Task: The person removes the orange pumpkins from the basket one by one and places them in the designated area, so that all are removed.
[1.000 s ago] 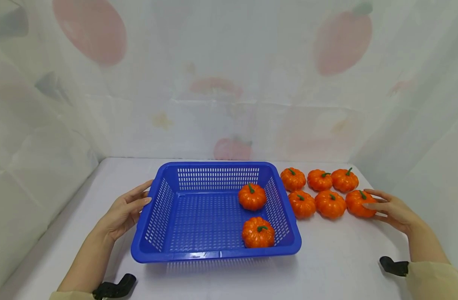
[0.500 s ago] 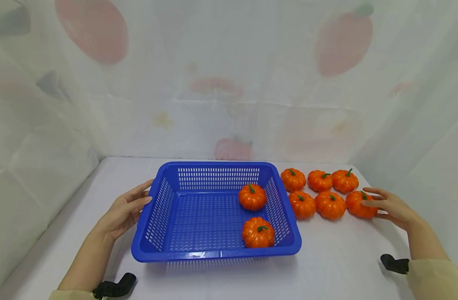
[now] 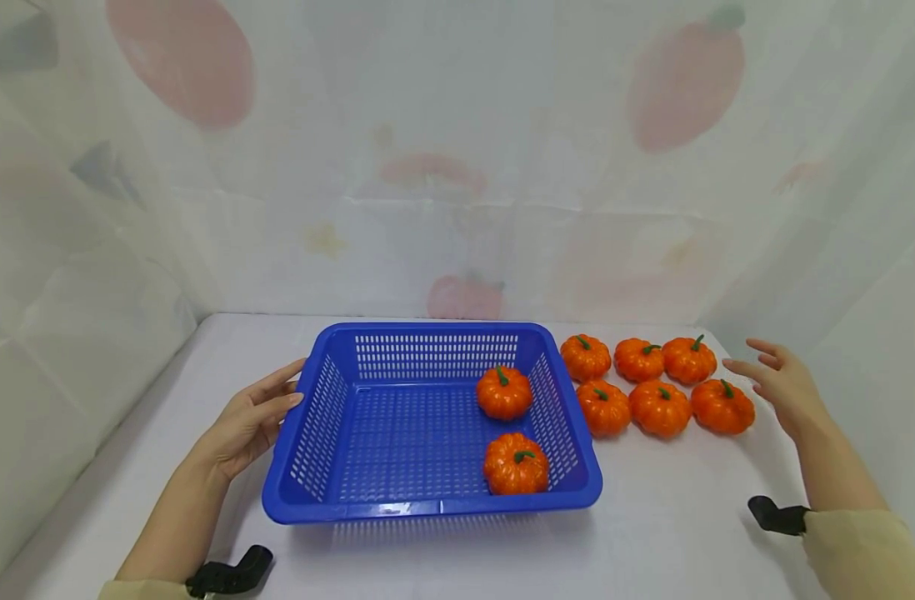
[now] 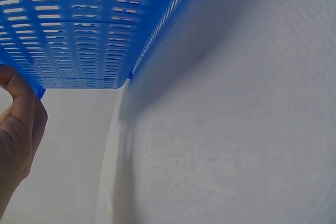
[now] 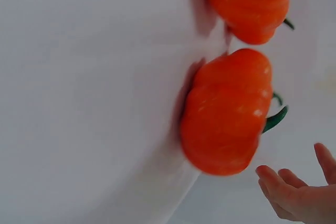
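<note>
My right hand [image 3: 783, 385] hovers open, fingers [image 5: 286, 192] spread, holding nothing. Nearest pumpkin [image 3: 722, 407] just left of fingertips, not touched, on tabletop [image 3: 675, 517]; five more pumpkins beyond it. Looks light, hollow plastic, glossy, maybe slippery; I judge best grip around ribbed body, not thin stem. My left hand [image 3: 251, 421] rests flat against basket [image 3: 300, 467] side, fingers straight. Two pumpkins inside basket.
</note>
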A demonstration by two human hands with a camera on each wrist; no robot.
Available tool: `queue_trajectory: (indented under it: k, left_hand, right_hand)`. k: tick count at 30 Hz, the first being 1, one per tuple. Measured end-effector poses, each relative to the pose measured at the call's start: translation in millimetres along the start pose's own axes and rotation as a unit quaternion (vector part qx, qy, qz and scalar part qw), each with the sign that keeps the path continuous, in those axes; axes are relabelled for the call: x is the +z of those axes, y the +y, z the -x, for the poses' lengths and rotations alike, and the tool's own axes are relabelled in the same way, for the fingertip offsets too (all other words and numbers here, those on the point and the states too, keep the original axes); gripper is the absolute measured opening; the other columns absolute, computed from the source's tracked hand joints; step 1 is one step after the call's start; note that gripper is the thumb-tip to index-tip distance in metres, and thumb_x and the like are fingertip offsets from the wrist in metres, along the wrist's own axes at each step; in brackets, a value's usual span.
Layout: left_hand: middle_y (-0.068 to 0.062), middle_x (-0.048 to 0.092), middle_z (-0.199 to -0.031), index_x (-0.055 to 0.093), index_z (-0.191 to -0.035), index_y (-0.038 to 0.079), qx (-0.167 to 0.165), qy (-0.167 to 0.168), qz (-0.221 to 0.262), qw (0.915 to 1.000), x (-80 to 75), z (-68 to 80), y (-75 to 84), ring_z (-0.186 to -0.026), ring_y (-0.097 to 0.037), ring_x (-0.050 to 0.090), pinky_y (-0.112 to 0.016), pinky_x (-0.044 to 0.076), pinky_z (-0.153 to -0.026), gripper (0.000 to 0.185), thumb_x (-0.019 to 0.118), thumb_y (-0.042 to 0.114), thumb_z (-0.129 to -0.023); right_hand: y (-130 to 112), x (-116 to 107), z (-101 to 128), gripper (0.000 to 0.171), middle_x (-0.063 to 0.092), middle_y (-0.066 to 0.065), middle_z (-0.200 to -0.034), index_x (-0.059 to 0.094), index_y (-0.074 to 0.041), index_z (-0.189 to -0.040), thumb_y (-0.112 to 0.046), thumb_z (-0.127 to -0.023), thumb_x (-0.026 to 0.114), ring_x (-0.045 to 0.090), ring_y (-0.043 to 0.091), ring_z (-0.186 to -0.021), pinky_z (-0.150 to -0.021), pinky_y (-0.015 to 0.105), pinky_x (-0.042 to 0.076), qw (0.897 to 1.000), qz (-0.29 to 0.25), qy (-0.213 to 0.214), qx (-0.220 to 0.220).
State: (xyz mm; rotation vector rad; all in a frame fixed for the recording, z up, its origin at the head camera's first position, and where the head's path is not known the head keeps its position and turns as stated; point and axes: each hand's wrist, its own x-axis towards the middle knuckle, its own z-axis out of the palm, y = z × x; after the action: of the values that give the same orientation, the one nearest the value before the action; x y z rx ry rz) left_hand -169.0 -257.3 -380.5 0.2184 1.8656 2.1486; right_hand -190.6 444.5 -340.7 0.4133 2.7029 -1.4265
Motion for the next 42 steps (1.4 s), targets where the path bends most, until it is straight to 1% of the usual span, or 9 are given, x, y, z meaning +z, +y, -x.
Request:
queue_trajectory:
  k: [3,6,12,14,21,26,32,35,42]
  left_hand:
    - [0.003,0.063,-0.114,0.026,-0.157,0.016,0.005,-0.006,0.008,0.9999,-1.1,-0.1,-1.0,-0.095,-0.008,0.07,-0.025,0.061,-0.08,0.06,0.048,0.007,-0.102]
    - [0.003,0.063,-0.113,0.029,-0.157,0.017,0.011,-0.011,0.017,0.9997,-1.9,0.0,-1.8,-0.094,-0.008,0.071,-0.025,0.061,-0.079,0.058,0.047,0.005,-0.103]
    - [0.003,0.063,-0.113,0.027,-0.157,0.017,0.009,-0.015,0.021,0.9996,-1.0,0.7,-1.4,-0.094,-0.008,0.071,-0.025,0.061,-0.079,0.059,0.047,0.006,-0.103]
    - [0.003,0.063,-0.113,0.026,-0.157,0.016,0.008,-0.015,0.019,0.9997,-0.6,0.9,-0.9,-0.094,-0.008,0.071,-0.025,0.061,-0.08,0.059,0.047,0.006,-0.103]
    - [0.002,0.063,-0.113,0.03,-0.156,0.018,0.007,-0.019,0.033,0.9993,-0.8,1.1,-1.3,-0.095,-0.009,0.071,-0.026,0.062,-0.079,0.057,0.046,0.005,-0.103]
    - [0.002,0.064,-0.113,0.033,-0.155,0.019,0.009,-0.02,0.034,0.9992,-1.4,1.0,-1.2,-0.094,-0.009,0.071,-0.026,0.062,-0.079,0.056,0.046,0.004,-0.103]
    - [0.002,0.064,-0.113,0.033,-0.155,0.019,0.014,-0.023,0.033,0.9991,-1.8,1.3,-1.4,-0.095,-0.008,0.07,-0.025,0.062,-0.079,0.056,0.045,0.004,-0.103]
    - [0.003,0.064,-0.113,0.033,-0.155,0.019,0.014,-0.024,0.033,0.9991,-1.7,1.6,-1.5,-0.095,-0.008,0.07,-0.026,0.062,-0.08,0.056,0.045,0.004,-0.103]
    - [0.002,0.063,-0.113,0.034,-0.155,0.02,0.012,-0.02,0.032,0.9992,-0.9,1.0,-1.3,-0.095,-0.008,0.07,-0.026,0.062,-0.079,0.056,0.046,0.005,-0.103]
  right_hand:
    - [-15,7,2,0.086,-0.001,0.028,-0.164,0.01,-0.012,-0.16,-0.051,-0.097,0.053,0.014,0.052,-0.148,-0.116,0.06,0.028,1.0,-0.003,0.025,-0.009]
    - [-30,16,5,0.083,0.004,0.027,-0.165,0.012,-0.015,-0.16,-0.05,-0.097,0.053,0.021,0.049,-0.146,-0.115,0.057,0.031,0.999,0.001,0.019,-0.032]
    - [-63,38,17,0.081,0.009,0.023,-0.166,0.015,-0.023,-0.159,-0.05,-0.095,0.057,0.02,0.051,-0.147,-0.112,0.075,0.023,0.996,0.003,-0.027,-0.08]
    - [-74,47,20,0.081,0.011,0.02,-0.166,0.017,-0.026,-0.159,-0.051,-0.094,0.058,0.02,0.05,-0.148,-0.111,0.076,0.022,0.995,0.01,-0.041,-0.088]
    - [-110,74,34,0.08,0.017,0.018,-0.166,0.02,-0.02,-0.158,-0.045,-0.094,0.061,0.025,0.046,-0.149,-0.111,0.074,0.028,0.988,-0.001,-0.092,-0.128]
    - [-131,91,45,0.077,0.021,0.015,-0.165,0.024,-0.021,-0.156,-0.041,-0.093,0.064,0.028,0.043,-0.149,-0.112,0.071,0.03,0.982,-0.023,-0.11,-0.153]
    - [-151,111,53,0.071,0.028,0.016,-0.162,0.031,-0.017,-0.153,-0.031,-0.093,0.066,0.033,0.043,-0.147,-0.113,0.067,0.032,0.97,-0.054,-0.139,-0.19]
    - [-158,122,54,0.069,0.029,0.014,-0.161,0.033,-0.018,-0.152,-0.03,-0.092,0.066,0.034,0.042,-0.147,-0.114,0.069,0.03,0.965,-0.057,-0.159,-0.198]
    - [-167,151,57,0.069,0.032,0.014,-0.16,0.036,-0.019,-0.15,-0.029,-0.09,0.068,0.034,0.041,-0.147,-0.113,0.063,0.037,0.961,-0.047,-0.197,-0.189]
